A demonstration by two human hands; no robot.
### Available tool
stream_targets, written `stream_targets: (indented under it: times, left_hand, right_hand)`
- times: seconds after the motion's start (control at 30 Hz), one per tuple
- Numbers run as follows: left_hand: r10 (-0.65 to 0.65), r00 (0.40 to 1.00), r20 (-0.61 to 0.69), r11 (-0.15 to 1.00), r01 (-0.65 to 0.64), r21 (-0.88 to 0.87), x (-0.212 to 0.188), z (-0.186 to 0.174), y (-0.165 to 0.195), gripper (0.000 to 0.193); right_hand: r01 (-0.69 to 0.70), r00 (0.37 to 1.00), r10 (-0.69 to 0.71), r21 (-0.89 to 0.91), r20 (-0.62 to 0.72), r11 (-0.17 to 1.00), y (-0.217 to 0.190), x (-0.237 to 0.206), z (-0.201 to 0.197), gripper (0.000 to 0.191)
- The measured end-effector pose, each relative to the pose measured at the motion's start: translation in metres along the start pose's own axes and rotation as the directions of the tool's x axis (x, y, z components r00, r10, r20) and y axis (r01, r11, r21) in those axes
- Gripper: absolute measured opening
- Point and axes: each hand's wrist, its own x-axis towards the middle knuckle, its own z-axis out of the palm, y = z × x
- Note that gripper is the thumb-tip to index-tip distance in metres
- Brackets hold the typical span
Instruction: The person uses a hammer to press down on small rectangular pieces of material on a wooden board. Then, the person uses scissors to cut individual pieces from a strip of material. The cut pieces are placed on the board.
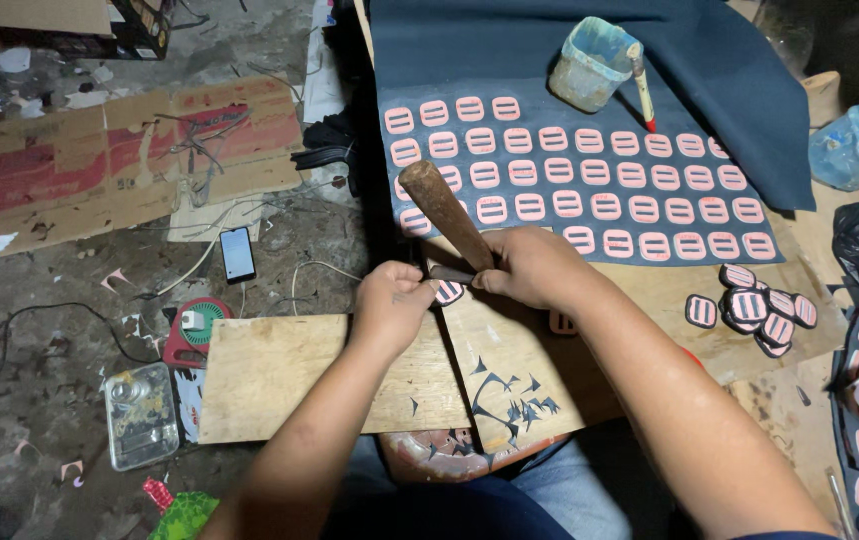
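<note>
My right hand point(534, 268) grips a knife with a thick brown wooden handle point(444, 212) that points up and to the left. Its blade meets a small pink slotted piece point(448, 291) with a dark edge. My left hand point(392, 303) pinches that piece from the left, over a wooden board point(509, 345) on my lap. Dark cut slivers point(514, 400) lie on the board below my hands.
A dark cloth point(549, 60) behind carries rows of pink slotted pieces point(589, 172), a plastic cup point(589, 65) and a brush point(641, 90). A pile of trimmed pieces point(754, 308) lies at right. Left: another board point(279, 375), phone point(237, 254), cardboard point(119, 155), cables on the floor.
</note>
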Motion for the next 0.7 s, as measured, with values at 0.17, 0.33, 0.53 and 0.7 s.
stream_targets:
  times: [0.17,0.33,0.53,0.7]
  left_hand:
    - [-0.128,0.99,0.062,0.983,0.135,-0.127,0.004,0.002,-0.007,0.014]
    - [-0.005,1.0,-0.013,0.999,0.004,-0.048,0.005,0.005,-0.009,0.012]
    - [-0.061,0.997,-0.05,0.995,0.057,-0.076,0.004,0.004,-0.006,0.014]
    - [-0.213,0.974,0.073,0.961,0.223,-0.165,0.008,-0.002,-0.006,0.009]
  right_hand:
    - [-0.015,0.998,0.018,0.054,-0.057,0.998,-0.002,0.001,0.005,0.035]
    - [-0.021,0.999,0.027,0.134,-0.043,0.991,0.0,0.007,0.01,0.036]
    - [-0.07,0.997,0.071,0.109,0.0,0.992,0.006,-0.001,0.012,0.033]
    - [-0.094,0.994,0.101,0.162,-0.035,0.982,0.004,-0.008,0.018,0.036]
